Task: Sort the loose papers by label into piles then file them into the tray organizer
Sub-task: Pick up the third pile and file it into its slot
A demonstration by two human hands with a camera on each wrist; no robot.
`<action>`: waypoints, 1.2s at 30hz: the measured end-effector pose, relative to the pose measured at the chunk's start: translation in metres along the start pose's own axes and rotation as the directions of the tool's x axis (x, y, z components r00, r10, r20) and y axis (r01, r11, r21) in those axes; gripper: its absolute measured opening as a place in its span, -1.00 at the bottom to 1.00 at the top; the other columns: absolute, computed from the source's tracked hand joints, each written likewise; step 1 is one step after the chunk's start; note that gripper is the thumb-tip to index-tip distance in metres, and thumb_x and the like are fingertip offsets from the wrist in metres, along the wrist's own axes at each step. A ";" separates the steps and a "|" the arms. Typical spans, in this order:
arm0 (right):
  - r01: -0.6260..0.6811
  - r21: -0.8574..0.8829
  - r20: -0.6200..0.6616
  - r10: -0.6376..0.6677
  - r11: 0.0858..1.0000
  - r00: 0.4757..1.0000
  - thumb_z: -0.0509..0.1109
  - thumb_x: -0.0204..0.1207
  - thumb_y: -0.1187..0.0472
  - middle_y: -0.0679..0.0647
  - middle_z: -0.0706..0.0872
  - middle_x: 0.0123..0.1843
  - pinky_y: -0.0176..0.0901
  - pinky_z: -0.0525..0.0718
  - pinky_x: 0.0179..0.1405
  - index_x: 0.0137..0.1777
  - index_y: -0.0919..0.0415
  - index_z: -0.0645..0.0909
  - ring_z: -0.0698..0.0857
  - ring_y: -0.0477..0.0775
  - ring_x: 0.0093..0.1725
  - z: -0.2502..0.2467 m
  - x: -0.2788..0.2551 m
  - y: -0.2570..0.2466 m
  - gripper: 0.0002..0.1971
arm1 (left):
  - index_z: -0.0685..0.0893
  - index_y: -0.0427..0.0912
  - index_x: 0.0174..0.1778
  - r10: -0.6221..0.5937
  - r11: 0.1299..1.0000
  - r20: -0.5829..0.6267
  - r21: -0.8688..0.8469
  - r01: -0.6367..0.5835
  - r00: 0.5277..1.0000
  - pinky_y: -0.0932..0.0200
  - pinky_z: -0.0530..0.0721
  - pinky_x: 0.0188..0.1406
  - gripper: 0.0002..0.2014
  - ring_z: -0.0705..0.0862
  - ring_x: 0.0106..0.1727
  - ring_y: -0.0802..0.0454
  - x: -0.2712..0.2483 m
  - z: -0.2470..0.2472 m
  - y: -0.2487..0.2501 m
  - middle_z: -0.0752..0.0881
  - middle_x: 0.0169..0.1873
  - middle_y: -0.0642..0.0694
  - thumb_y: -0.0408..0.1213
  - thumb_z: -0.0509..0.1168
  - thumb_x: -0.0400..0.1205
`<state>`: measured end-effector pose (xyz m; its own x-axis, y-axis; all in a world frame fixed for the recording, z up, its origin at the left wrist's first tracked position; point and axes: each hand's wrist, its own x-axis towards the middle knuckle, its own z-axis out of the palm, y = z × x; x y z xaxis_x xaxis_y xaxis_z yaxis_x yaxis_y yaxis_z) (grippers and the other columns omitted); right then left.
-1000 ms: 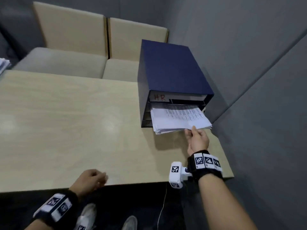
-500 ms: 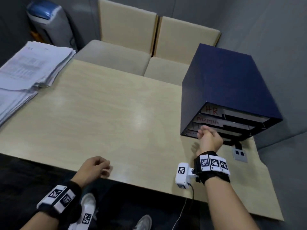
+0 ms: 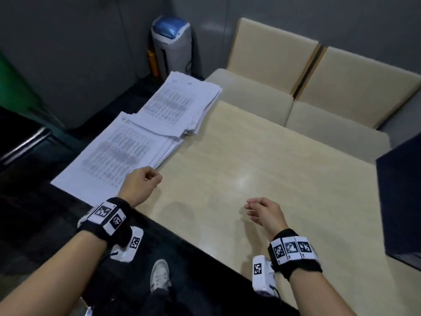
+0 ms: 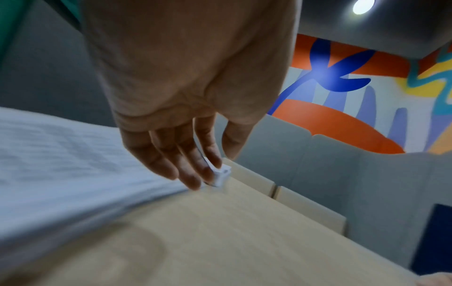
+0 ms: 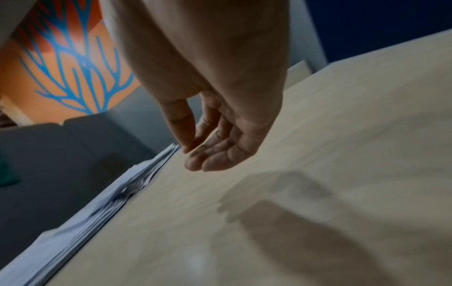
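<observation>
Two piles of printed papers lie on the left of the table (image 3: 262, 160): a near pile (image 3: 118, 153) and a far pile (image 3: 180, 103) that overlaps it. My left hand (image 3: 145, 181) hovers at the near pile's right edge with loosely curled fingers and holds nothing. In the left wrist view its fingers (image 4: 190, 174) hang relaxed just above the paper (image 4: 73, 164). My right hand (image 3: 259, 208) floats over the middle of the table, relaxed and empty, with its fingers (image 5: 212, 160) loosely bent. The dark blue tray organizer (image 3: 401, 201) stands at the right edge, its front hidden.
A grey bin with a blue lid (image 3: 170, 49) stands behind the papers. Beige cushioned seats (image 3: 262, 87) run along the table's far side. Grey walls close in behind. My shoe (image 3: 160, 274) shows below the table's near edge.
My right hand left the organizer's front and drew back over the table's middle. My left hand rose from the near edge towards the near pile. The view swung left onto the papers.
</observation>
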<state>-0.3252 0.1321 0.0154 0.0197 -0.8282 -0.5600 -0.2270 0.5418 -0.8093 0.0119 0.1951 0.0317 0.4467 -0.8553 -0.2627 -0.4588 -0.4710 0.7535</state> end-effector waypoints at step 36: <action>-0.160 -0.115 -0.027 0.158 0.980 0.987 0.40 0.66 0.39 0.17 0.73 0.42 0.03 0.60 0.41 0.52 0.29 0.59 0.71 0.16 0.30 0.155 0.025 -0.012 -0.58 | 0.53 -0.18 0.11 -0.241 0.958 0.140 0.192 0.213 0.960 -0.12 0.71 0.13 -0.39 0.67 0.04 -0.14 0.072 -0.008 -0.067 0.64 0.06 -0.15 0.30 0.43 0.47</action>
<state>-0.1711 0.1271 -0.0164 -0.0430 -0.7358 -0.6759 -0.3372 0.6475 -0.6834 0.0808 0.1663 -0.0328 0.4316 -0.7381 -0.5186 -0.4918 -0.6745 0.5506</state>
